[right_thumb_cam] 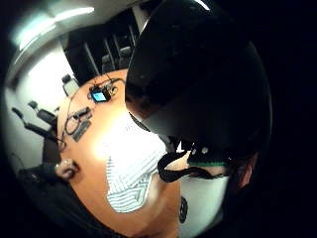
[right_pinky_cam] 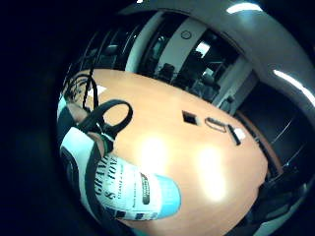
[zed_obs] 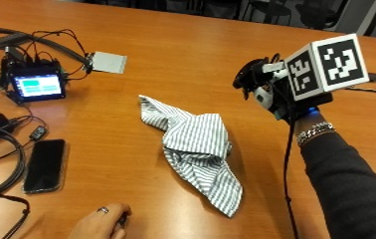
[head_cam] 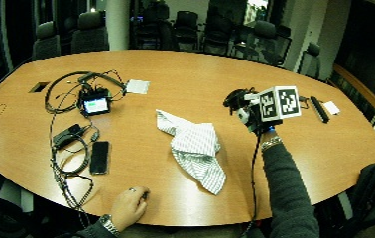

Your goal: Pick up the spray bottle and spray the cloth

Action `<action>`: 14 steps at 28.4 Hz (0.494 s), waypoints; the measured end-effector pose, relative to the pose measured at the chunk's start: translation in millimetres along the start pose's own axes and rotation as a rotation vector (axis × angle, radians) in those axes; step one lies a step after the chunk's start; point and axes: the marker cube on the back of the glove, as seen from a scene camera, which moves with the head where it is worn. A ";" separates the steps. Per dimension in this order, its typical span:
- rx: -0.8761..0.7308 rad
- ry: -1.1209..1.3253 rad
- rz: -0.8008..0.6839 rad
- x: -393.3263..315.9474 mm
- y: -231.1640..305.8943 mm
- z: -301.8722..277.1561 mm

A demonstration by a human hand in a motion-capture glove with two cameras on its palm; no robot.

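Observation:
A crumpled white-and-grey striped cloth (zed_obs: 198, 144) lies in the middle of the wooden table (zed_obs: 175, 40); it also shows in the wide outside view (head_cam: 197, 148) and the thumb side palm view (right_thumb_cam: 131, 168). To its right, my gloved right hand (zed_obs: 282, 105) is raised above the table and grips a spray bottle (zed_obs: 262, 92). The bottle's black spray head (zed_obs: 246, 77) points toward the cloth's side. The little finger side palm view shows the bottle's printed label and pale blue base (right_pinky_cam: 133, 189) close against the palm. The hand hides most of the bottle in the outside view.
A small screen device (zed_obs: 37, 84) with cables, a black phone (zed_obs: 44, 164) and a grey card (zed_obs: 108, 62) lie left of the cloth. The bare left hand (zed_obs: 98, 226) rests at the near edge. A black bar (head_cam: 318, 109) lies far right. Chairs (head_cam: 92, 29) ring the far side.

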 end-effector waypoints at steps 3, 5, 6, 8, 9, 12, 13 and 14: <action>-0.041 0.096 -0.113 -12.7 -4.2 1.7; -0.063 0.153 -0.180 -20.5 -4.7 4.1; -0.073 0.177 -0.210 -23.9 -4.1 5.8; -0.092 0.224 -0.267 -29.8 -1.6 10.5; -0.101 0.251 -0.297 -32.4 0.3 13.4; -0.136 0.342 -0.389 -41.2 8.7 21.1; -0.144 0.370 -0.422 -45.4 11.4 23.0; -0.145 0.392 -0.457 -50.4 13.3 24.8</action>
